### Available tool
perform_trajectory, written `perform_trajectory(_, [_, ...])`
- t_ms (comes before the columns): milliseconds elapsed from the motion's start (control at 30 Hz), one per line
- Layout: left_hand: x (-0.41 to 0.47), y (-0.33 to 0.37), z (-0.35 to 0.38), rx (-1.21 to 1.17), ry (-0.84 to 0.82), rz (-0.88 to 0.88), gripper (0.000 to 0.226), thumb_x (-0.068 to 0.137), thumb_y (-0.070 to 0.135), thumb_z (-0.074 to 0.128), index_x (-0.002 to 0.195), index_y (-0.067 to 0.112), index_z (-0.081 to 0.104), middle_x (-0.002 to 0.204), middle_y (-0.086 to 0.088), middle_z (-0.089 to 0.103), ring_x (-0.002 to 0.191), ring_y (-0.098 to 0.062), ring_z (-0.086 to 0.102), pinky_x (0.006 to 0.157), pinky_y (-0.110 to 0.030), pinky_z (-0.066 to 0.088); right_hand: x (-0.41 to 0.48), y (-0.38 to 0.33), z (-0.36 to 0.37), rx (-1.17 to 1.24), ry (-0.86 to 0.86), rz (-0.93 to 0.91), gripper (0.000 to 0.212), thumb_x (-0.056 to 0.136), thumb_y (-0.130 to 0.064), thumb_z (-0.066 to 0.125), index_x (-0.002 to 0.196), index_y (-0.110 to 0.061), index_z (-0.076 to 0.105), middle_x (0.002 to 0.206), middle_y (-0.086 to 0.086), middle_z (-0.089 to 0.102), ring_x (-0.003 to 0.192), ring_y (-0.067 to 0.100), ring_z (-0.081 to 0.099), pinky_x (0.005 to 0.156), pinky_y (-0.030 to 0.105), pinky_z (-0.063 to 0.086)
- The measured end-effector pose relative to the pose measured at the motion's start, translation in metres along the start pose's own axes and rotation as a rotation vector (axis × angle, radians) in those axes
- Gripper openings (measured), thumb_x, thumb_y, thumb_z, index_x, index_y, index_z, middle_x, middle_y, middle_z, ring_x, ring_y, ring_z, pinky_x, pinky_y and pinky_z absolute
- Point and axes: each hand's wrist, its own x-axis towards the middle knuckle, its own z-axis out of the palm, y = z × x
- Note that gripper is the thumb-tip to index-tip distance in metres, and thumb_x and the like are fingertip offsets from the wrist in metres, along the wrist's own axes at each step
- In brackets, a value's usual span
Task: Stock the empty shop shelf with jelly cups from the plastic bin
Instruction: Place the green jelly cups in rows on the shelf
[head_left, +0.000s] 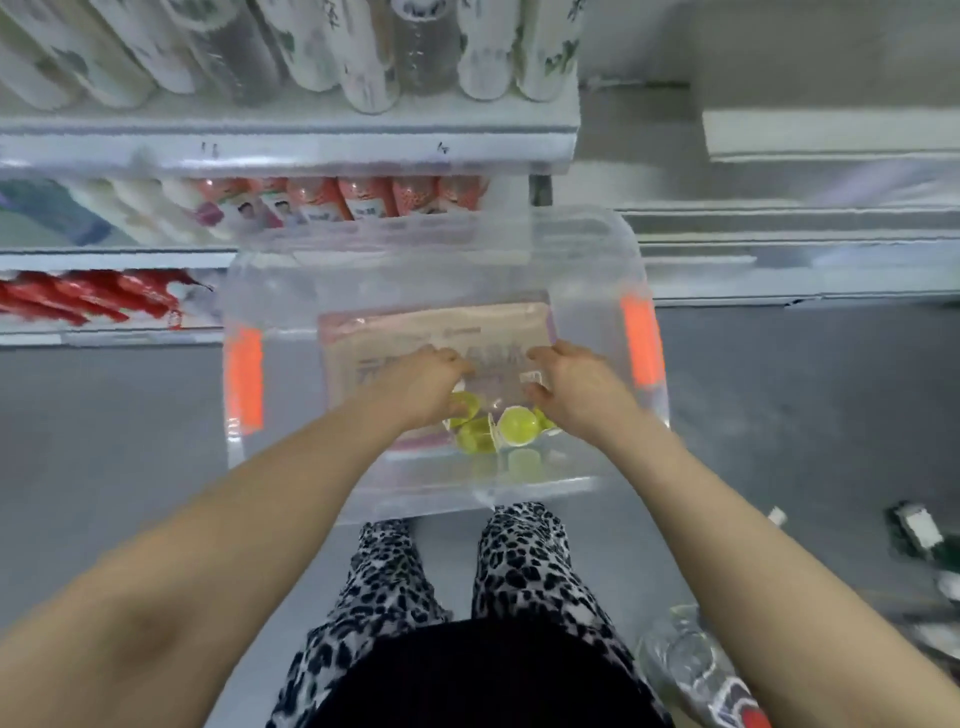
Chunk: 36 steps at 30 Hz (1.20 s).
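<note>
A clear plastic bin (291, 291) with orange handles stands on the floor in front of me. A few green jelly cups (517, 427) lie at its near end on a pinkish printed sheet. Both my hands are down inside the bin. My left hand (421, 387) has its fingers curled over a green jelly cup (466, 405). My right hand (576, 389) curls round another cup, whose white lid (532, 376) shows at the fingertips. The empty shelf (779, 228) is at the right, beyond the bin.
To the left, stocked shelves hold white bottles (363, 57), pink-red bottles (363, 197) and red packets (88, 296). Loose plastic bottles (691, 670) and a dark item (917, 530) lie on the grey floor at the right. My legs (519, 561) stand just behind the bin.
</note>
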Motion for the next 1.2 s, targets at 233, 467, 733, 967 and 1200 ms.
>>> perform_trajectory(233, [0.018,-0.005,0.029,-0.011,-0.102,0.106,0.042,0.088,0.044,0.059,0.12,0.017,0.059,0.117,-0.013,0.063,0.103,-0.032,0.061,0.083,-0.034,0.05,-0.01,-0.014,0.013,0.138,0.02,0.29,0.043,0.094,-0.03,0.055,0.133,-0.012,0.053,0.123,0.017,0.057,0.114,0.038,0.055,0.092,0.041,0.045])
perform_trajectory(467, [0.009,-0.047,0.017,-0.072,-0.065,0.05,0.052,0.086,0.035,0.066,0.132,0.018,0.048,0.129,-0.014,0.049,0.113,-0.036,0.054,0.092,-0.038,0.044,0.021,-0.05,0.034,0.002,-0.345,0.203,0.051,0.083,-0.028,0.067,0.132,-0.023,0.054,0.128,0.008,0.058,0.116,0.032,0.056,0.094,0.04,0.049])
perform_trajectory(733, [0.012,-0.066,0.005,-0.2,0.005,-0.034,0.051,0.075,0.03,0.072,0.115,0.015,0.044,0.118,-0.012,0.056,0.106,-0.031,0.056,0.086,-0.041,0.048,0.049,-0.061,0.052,-0.354,-0.604,0.05,0.059,0.078,-0.023,0.075,0.133,-0.03,0.053,0.126,0.001,0.052,0.115,0.028,0.052,0.089,0.04,0.046])
perform_trajectory(967, [0.013,-0.067,-0.008,-0.301,0.101,-0.095,0.052,0.076,0.025,0.073,0.119,0.017,0.046,0.115,-0.011,0.055,0.109,-0.031,0.049,0.084,-0.037,0.046,0.056,-0.057,0.056,-0.118,-0.272,0.204,0.05,0.088,-0.038,0.055,0.132,-0.016,0.049,0.124,0.011,0.058,0.11,0.033,0.057,0.088,0.036,0.046])
perform_trajectory(1200, [0.008,-0.067,-0.025,-0.355,0.237,-0.047,0.054,0.08,0.028,0.073,0.127,0.017,0.049,0.12,-0.012,0.053,0.11,-0.034,0.048,0.09,-0.036,0.038,0.048,-0.055,0.029,0.221,0.148,0.307,0.048,0.078,-0.019,0.072,0.117,-0.005,0.048,0.114,0.014,0.053,0.092,0.037,0.059,0.07,0.035,0.04])
